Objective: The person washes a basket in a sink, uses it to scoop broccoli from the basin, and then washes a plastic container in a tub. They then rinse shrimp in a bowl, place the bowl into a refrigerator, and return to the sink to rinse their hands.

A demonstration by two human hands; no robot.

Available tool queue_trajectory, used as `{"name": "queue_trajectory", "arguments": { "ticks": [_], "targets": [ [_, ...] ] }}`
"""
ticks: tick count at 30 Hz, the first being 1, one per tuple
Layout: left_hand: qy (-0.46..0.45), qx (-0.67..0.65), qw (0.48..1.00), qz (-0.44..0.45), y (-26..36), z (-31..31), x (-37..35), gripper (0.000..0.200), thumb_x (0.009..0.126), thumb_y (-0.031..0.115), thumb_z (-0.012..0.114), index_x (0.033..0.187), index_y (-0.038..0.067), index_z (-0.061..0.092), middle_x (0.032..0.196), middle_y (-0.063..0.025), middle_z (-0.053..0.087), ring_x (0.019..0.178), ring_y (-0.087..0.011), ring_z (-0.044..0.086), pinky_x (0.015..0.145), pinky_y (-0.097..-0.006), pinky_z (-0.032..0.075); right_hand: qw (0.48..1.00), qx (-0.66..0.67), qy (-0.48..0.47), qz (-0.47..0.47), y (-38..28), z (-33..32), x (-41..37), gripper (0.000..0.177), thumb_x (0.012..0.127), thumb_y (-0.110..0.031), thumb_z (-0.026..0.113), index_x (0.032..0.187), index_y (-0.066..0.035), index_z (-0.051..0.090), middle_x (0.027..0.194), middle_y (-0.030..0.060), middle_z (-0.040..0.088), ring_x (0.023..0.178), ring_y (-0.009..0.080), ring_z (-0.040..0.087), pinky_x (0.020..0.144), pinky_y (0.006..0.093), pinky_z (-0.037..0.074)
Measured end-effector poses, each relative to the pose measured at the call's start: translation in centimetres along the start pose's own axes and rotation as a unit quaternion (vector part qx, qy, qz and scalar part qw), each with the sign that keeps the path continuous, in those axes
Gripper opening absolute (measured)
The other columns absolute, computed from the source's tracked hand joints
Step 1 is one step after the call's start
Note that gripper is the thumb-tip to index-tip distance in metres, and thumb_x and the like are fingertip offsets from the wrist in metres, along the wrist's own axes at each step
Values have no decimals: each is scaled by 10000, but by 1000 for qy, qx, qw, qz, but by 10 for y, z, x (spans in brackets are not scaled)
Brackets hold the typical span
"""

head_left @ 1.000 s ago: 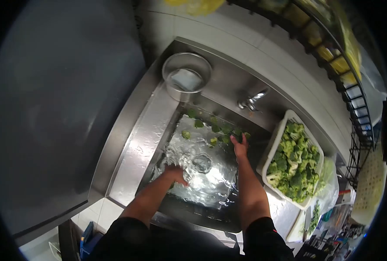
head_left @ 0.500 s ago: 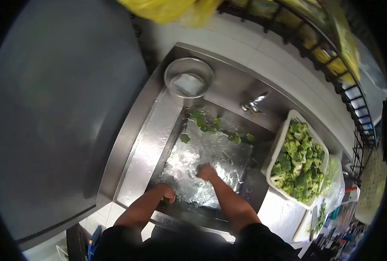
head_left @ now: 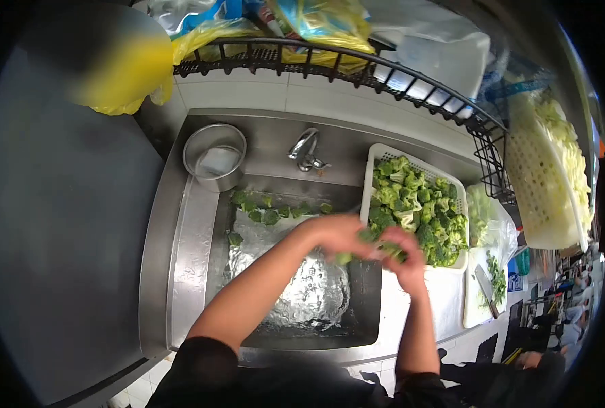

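My left hand (head_left: 346, 234) reaches across the sink to its right edge, closed around green broccoli pieces (head_left: 343, 258) and blurred by motion. Close against it, my right hand (head_left: 406, 257) has its fingers curled on more broccoli. Both are just in front of a white plastic basket (head_left: 367, 183) heaped with cut broccoli florets (head_left: 411, 194). Below and to the left, the metal sink (head_left: 367, 306) holds rippling water, with several florets (head_left: 270, 216) floating along its far side.
A steel pot (head_left: 214, 183) stands at the sink's back left corner, near the faucet (head_left: 306, 149). On the right, a knife (head_left: 484, 285) and green trimmings lie on a white cutting board (head_left: 476, 309). A black wire rack (head_left: 329, 58) with bags hangs above.
Both hands have come up out of the sink water and moved right to the basket, now with broccoli in them. My view has turned to the right.
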State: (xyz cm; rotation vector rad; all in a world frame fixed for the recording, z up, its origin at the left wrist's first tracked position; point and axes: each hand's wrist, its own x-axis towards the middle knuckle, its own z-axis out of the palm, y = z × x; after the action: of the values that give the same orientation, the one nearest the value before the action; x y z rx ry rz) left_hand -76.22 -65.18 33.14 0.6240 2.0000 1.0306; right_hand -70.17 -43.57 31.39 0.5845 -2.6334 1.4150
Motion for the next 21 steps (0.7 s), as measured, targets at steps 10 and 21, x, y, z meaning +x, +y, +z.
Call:
{"name": "queue_trajectory", "arguments": {
  "ticks": [10, 21],
  "targets": [
    [418, 15, 908, -20, -62, -4, 32, 395, 796, 418, 630, 957, 58, 607, 861, -137, 635, 793, -292, 607, 695, -380, 469, 993, 109, -27, 44, -27, -37, 26, 453, 802, -61, 603, 1245, -62, 510, 1263, 100, 498, 1178, 212, 472, 930, 319, 423],
    [308, 70, 886, -339, -323, 67, -36, 745, 669, 339, 728, 1326, 144, 435, 1321, -207, 442, 1244, -333, 403, 996, -443, 381, 916, -260, -121, 281, 227, 188, 9, 929, 682, -348, 744, 1423, -112, 236, 1415, 248, 291, 1322, 382, 256, 1093, 456, 205]
  ]
}}
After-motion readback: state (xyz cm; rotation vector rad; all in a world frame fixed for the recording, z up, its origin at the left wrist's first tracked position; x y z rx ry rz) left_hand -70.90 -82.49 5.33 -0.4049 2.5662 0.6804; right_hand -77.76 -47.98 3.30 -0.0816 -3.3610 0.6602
